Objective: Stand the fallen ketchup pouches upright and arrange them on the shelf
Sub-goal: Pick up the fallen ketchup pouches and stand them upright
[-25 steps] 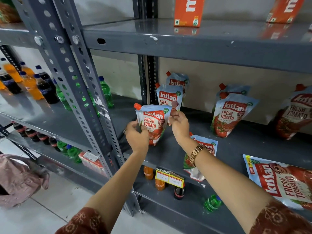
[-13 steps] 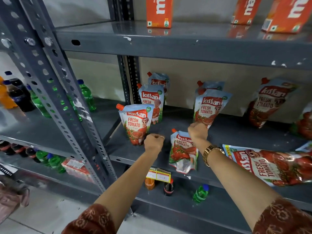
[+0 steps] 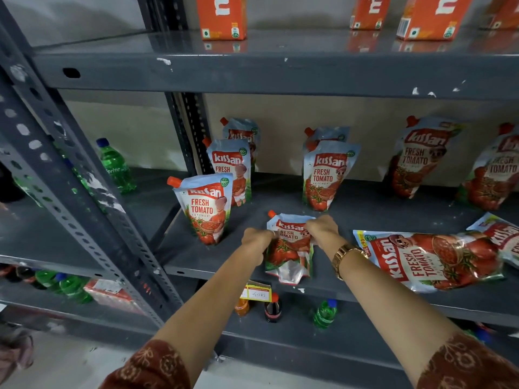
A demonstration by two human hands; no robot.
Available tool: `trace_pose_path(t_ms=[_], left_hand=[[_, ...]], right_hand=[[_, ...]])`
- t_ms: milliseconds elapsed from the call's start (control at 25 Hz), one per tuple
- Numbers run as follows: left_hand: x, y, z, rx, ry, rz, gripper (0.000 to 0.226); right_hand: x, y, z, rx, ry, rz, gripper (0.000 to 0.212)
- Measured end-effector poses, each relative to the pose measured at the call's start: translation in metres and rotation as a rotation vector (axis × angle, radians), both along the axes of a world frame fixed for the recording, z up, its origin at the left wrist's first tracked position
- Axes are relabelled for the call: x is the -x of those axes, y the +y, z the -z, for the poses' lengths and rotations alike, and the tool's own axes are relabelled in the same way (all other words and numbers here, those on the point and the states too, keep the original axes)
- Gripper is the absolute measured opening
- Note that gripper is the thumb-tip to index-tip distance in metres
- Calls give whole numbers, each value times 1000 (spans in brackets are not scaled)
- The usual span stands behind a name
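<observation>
Grey steel shelf (image 3: 365,217) carries the fallen pouch (image 3: 290,248) at 6 o'clock. My left hand (image 3: 257,237) and right hand (image 3: 321,227) grip its top corners, fingers closed; a standing pouch (image 3: 206,211) sits at 9 o'clock.

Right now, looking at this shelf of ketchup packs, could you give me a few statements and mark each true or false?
1. Both hands, left hand and right hand, grip the small fallen red-and-white ketchup pouch. True.
2. The large ketchup pouch on the right stands upright. False: it lies flat.
3. Orange cartons sit on the grey metal shelf above. True.
4. The gold wristwatch is on the left wrist. False: the right.
</observation>
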State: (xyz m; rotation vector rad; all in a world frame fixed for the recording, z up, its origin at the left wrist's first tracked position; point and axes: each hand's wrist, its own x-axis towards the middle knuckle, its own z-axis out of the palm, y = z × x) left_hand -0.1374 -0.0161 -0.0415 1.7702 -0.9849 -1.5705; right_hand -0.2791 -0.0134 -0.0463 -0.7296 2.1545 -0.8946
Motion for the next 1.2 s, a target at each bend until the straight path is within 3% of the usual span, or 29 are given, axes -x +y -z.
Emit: trace_pose_path(t_ms=[240, 400, 560, 800, 960, 1120, 1200], left_hand=[[-7, -7, -6, 112, 38, -109, 11], [-6, -13, -31, 452, -8, -98, 31], [-7, -9, -40, 704, -154, -98, 33], [-8, -1, -38, 653, -140, -116, 29], [-12, 6, -40, 608, -135, -177, 27], [-7, 20, -44, 476, -32, -409, 29], [0, 29, -43, 403, -14, -406, 23]], right_hand=[[-8, -8, -13, 199, -180, 109, 26], [-16, -18, -45, 444, -123, 27, 21], [-21, -11, -56, 609, -141, -43, 19], [-21, 7, -43, 661, -202, -106, 11], [-18, 15, -39, 644, -241, -111, 19], [-1, 27, -39, 638, -155, 18, 23], [16, 36, -40, 618, -60, 62, 20]])
